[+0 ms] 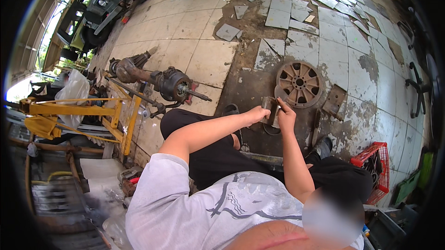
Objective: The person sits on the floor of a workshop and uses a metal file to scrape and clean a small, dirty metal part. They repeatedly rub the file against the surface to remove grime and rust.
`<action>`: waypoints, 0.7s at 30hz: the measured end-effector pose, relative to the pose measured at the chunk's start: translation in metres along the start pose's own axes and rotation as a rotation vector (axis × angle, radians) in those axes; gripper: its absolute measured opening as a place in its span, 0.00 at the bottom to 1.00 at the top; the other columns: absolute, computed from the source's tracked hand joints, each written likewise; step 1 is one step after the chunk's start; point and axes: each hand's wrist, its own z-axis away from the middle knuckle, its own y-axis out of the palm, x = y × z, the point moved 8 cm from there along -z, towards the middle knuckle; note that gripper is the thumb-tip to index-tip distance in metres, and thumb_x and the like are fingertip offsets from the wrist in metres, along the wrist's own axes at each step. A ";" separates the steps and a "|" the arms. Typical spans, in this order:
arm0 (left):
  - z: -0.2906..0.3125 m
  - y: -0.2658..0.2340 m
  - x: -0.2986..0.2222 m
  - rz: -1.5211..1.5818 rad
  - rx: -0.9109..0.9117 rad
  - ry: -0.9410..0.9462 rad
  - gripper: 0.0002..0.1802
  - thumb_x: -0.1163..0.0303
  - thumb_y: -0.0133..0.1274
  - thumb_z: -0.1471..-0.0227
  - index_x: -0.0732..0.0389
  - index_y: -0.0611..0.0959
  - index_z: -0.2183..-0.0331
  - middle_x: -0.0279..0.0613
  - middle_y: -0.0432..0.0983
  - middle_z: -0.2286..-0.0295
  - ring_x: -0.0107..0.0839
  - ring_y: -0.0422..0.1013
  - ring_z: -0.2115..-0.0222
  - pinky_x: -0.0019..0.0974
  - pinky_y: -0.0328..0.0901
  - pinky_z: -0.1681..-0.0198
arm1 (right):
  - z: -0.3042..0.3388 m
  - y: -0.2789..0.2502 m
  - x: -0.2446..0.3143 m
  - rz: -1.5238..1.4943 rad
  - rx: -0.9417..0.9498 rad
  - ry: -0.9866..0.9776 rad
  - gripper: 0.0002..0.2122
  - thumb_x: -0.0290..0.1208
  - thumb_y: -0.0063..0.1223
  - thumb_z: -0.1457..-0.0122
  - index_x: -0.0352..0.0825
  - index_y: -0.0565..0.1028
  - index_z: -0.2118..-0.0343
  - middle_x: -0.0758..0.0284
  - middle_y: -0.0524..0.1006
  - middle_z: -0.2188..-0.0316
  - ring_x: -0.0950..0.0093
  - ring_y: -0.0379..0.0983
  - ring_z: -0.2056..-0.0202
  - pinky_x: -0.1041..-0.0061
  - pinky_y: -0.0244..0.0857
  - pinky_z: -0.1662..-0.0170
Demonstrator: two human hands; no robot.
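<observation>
My left hand [256, 115] is closed around the near side of a grey metal piece [267, 103], whose exact kind I cannot make out. Just to its right, my right hand [286, 116] is bent at the same piece, index finger reaching forward and the other fingers curled. What lies inside its curl is partly hidden. Below both hands a dark curved rim [271, 132] shows. Beyond my right hand a rusty toothed flywheel [299, 83] lies flat on the floor, with a small rounded flat piece [281, 91] overlapping its left edge.
A greasy axle with its differential housing [174, 84] lies at the left, near a yellow metal frame [126, 120]. A rusty rectangular plate [334, 101] rests right of the flywheel. Further right stands a red crate [381, 171]. Broken tiles [278, 17] litter the far floor.
</observation>
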 end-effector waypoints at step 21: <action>-0.010 -0.005 -0.010 -0.394 0.002 0.226 0.21 0.56 0.53 0.46 0.67 0.83 0.71 0.48 0.81 0.74 0.37 0.75 0.70 0.44 0.68 0.61 | -0.003 -0.009 0.018 0.035 0.061 0.044 0.24 0.16 0.56 0.43 0.39 0.81 0.43 0.60 0.84 0.48 0.73 0.81 0.47 0.73 0.71 0.43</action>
